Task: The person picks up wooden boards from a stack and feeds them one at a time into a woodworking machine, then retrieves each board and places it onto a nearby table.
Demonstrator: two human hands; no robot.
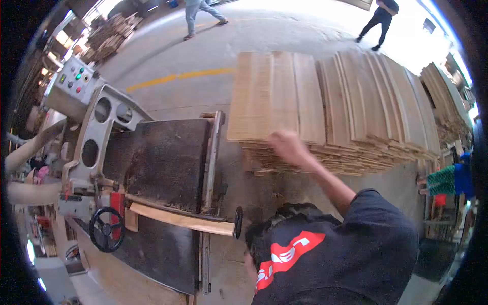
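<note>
Concrete floor is topped right of centre by stacked boards, at whose near edge the right hand is blurred, finger spread and grip indeterminable, and skin could be splintered if ragged edges were brushed hastily.

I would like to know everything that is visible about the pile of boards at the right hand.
The pile of boards looks like bare, pale brown wood. Long flat boards lie side by side on its fairly even top, with dark seams between them; below, the near ends are layered and uneven. It stands right of the machine, close beside a second pile. The blurred right hand is at its near edge; contact is unclear. I cannot see what supports it.
</note>
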